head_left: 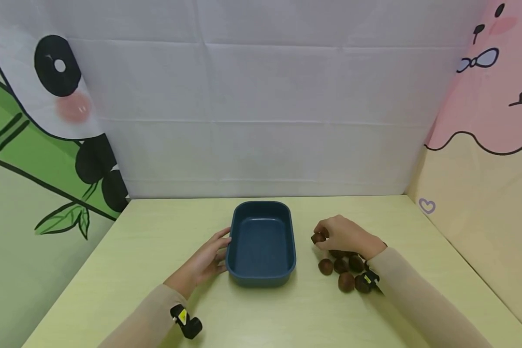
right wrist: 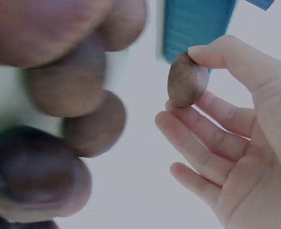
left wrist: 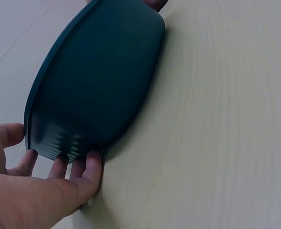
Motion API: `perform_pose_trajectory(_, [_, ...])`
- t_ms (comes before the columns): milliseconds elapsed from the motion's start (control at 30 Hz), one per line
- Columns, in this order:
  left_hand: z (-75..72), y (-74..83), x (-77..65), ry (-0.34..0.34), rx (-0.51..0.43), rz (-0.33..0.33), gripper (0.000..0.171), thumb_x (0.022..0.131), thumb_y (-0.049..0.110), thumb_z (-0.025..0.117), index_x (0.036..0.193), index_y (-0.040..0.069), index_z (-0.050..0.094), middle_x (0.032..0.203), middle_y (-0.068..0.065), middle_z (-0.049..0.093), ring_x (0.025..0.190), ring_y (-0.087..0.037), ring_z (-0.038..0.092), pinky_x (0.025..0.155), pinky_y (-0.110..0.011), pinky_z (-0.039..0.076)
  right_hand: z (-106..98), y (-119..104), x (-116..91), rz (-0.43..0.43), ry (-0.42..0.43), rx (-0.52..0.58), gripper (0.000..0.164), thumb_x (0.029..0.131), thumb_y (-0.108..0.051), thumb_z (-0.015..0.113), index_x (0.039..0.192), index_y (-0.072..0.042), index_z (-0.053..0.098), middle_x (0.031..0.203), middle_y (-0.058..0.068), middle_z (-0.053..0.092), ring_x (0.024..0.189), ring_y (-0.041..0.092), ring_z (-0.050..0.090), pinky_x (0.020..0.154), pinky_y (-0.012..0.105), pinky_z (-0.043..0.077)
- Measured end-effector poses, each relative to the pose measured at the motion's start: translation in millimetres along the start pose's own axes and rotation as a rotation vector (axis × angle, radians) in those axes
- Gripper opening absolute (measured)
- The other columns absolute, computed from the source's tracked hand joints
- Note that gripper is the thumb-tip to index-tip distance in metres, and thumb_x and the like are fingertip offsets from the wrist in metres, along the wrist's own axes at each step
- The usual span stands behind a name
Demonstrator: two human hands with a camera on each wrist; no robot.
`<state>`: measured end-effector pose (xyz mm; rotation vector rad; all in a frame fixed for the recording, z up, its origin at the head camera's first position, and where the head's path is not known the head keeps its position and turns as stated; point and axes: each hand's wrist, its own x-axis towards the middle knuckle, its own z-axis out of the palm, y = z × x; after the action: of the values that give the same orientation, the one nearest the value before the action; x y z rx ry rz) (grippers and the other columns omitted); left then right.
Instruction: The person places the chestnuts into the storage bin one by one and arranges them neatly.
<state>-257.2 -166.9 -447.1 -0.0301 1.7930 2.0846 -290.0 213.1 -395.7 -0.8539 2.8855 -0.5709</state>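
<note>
A dark blue rectangular container (head_left: 261,246) stands upright on the table, with nothing inside it. My left hand (head_left: 206,261) rests its fingertips against the container's left side; in the left wrist view the fingers (left wrist: 93,171) touch the ribbed end wall without curling round it. To the right of the container, my right hand (head_left: 347,236) pinches one brown chestnut (right wrist: 187,81) between thumb and fingers, above the table. Several loose chestnuts (head_left: 346,282) lie under and in front of that hand, partly hidden by it and the wrist.
The pale wooden table (head_left: 261,319) ends at a white cloth backdrop (head_left: 265,121). Printed panels with cartoon figures stand at the left and right. A small black wrist camera (head_left: 187,323) sits on the left sleeve, another (head_left: 367,280) on the right.
</note>
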Motion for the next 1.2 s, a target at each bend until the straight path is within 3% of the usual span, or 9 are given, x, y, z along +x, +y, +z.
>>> perform_pose_trajectory(200, [0.3,0.1,0.3,-0.003,0.006,-0.003,0.056,0.107,0.029,0.046,0.159,0.020,0.025,0.144,-0.019,0.049,0.122,-0.026,0.058,0.089,-0.042,0.050,-15,-16,11,-0.078,0.052,0.081,0.022,0.088,-0.018,0.073,0.109,-0.009,0.074,0.094,-0.007,0.070,0.082,0.008,0.064,0.075,0.031,0.053])
perform_pose_trajectory(433, [0.5,-0.1,1.3,-0.018,-0.001,-0.004,0.057,0.107,0.028,0.044,0.160,0.020,0.023,0.148,-0.019,0.044,0.125,-0.027,0.055,0.091,-0.043,0.050,-21,-42,36,-0.153,0.079,0.131,0.024,0.091,-0.018,0.071,0.114,-0.010,0.072,0.100,-0.006,0.071,0.087,0.011,0.067,0.075,0.029,0.053])
perform_pose_trajectory(600, [0.8,0.3,2.2,-0.032,-0.010,0.000,0.057,0.107,0.027,0.044,0.160,0.020,0.023,0.150,-0.020,0.042,0.127,-0.028,0.053,0.092,-0.043,0.049,-22,-61,59,-0.168,0.108,0.168,0.034,0.092,-0.020,0.070,0.123,-0.006,0.069,0.112,0.002,0.070,0.093,0.015,0.068,0.080,0.032,0.054])
perform_pose_trajectory(800, [-0.2,-0.6,-0.1,-0.041,-0.014,0.009,0.058,0.108,0.027,0.043,0.161,0.020,0.021,0.151,-0.020,0.041,0.126,-0.027,0.054,0.092,-0.043,0.049,-17,-78,89,-0.154,0.128,0.262,0.037,0.093,-0.022,0.071,0.128,-0.009,0.067,0.117,0.003,0.070,0.096,0.017,0.068,0.080,0.032,0.054])
perform_pose_trajectory(1000, [-1.7,-1.4,-0.9,-0.038,-0.020,0.006,0.057,0.108,0.028,0.043,0.161,0.021,0.022,0.152,-0.018,0.039,0.125,-0.024,0.054,0.093,-0.044,0.049,-5,-86,118,-0.132,0.115,0.351,0.039,0.094,-0.023,0.072,0.129,-0.007,0.067,0.116,0.003,0.071,0.108,0.023,0.065,0.090,0.035,0.052])
perform_pose_trajectory(1200, [-2.4,-0.6,-1.9,-0.054,-0.034,0.002,0.061,0.107,0.027,0.045,0.161,0.025,0.018,0.154,-0.018,0.036,0.122,-0.022,0.056,0.094,-0.044,0.048,15,-90,140,-0.011,0.138,0.385,0.037,0.093,-0.025,0.073,0.125,-0.006,0.070,0.113,0.006,0.072,0.106,0.023,0.065,0.091,0.038,0.051])
